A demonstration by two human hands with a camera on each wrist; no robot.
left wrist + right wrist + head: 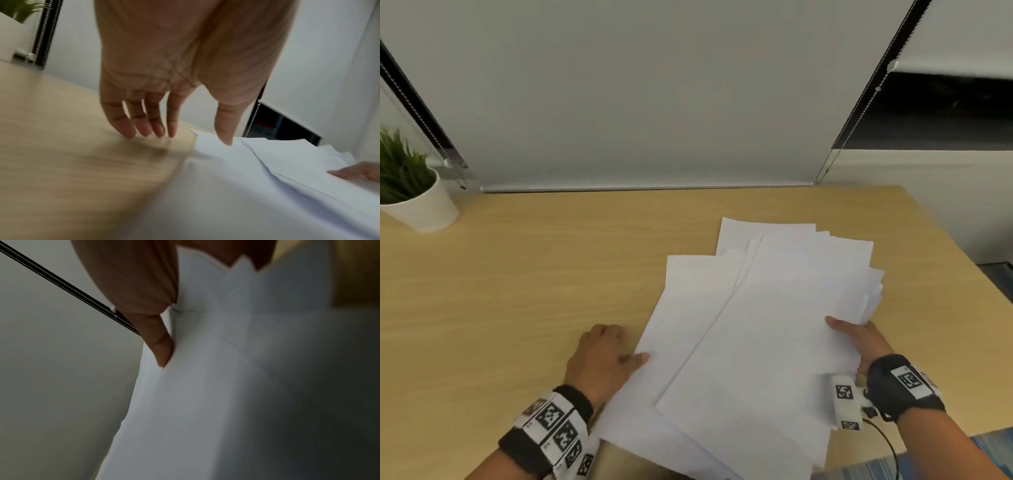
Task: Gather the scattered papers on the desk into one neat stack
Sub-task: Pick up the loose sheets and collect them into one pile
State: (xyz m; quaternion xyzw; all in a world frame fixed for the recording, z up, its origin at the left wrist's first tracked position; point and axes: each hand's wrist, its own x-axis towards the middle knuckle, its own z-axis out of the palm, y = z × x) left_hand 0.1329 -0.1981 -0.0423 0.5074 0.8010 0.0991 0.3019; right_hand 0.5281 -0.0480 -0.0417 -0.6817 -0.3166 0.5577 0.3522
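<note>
The pale wood-grain desk (pixel 517 291) in front of me carries everything, backed by a grey roller blind (pixel 637 96) drawn down to its far edge. On the desk's right half lies my loose pile of plain white paper sheets (pixel 756 325), fanned out and overlapping, corners skewed at different angles, the near end jutting past the desk's front edge. At the far left corner, well apart from the sheets, a white plastic pot (pixel 424 205) holds a spiky green plant (pixel 400 164). My right hand (pixel 863 339) pinches the pile's right edge, thumb on top, fingers hidden beneath. My left hand (pixel 599 356) is spread and relaxed, fingertips (pixel 131 133) down on bare wood just beside the pile, thumb touching the lowest sheet's left edge, holding nothing.
</note>
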